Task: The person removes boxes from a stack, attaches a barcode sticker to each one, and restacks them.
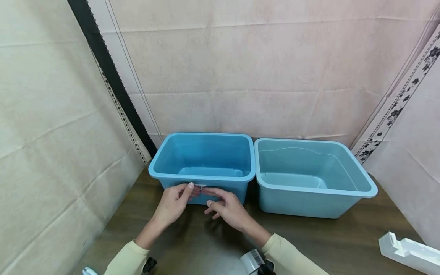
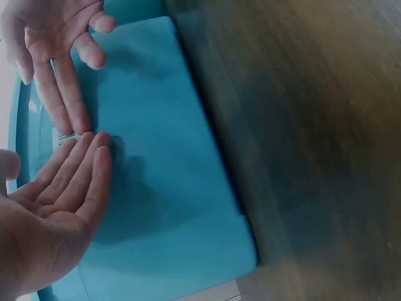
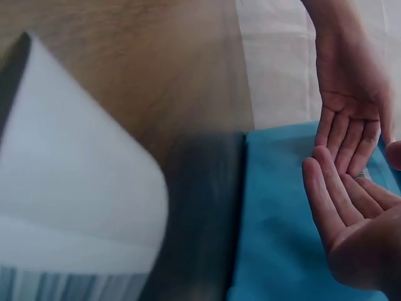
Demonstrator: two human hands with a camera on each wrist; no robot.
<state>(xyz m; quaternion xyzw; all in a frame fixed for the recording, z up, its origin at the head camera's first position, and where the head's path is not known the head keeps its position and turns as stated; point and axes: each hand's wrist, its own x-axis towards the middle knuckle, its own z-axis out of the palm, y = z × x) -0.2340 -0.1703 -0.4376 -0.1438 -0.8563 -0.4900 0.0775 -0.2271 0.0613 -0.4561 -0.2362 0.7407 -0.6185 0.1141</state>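
The blue tub [image 1: 205, 178] stands on the desk [image 1: 203, 244], with a label [image 2: 61, 137] just under the rim of its six o'clock wall. The left hand [image 1: 174, 203] comes to the label from eight o'clock, the right hand [image 1: 228, 210] from four, and their fingertips meet there. The left hand's fingers lie straight, side by side, with the thumb apart. The right hand has two fingers straight towards the label and others loosely bent. Whether the fingertips pinch or press anything cannot be told.

The pale tub [image 1: 316, 190] stands at three o'clock from the blue tub, their rims close together. A white roll [image 1: 252, 261] sits at five o'clock from the right hand, beside the sleeve [image 1: 292, 254]. A white bracket [image 1: 409, 254] lies at four o'clock from the pale tub. Pale cloth [image 1: 240, 68] hangs at twelve o'clock behind both tubs.
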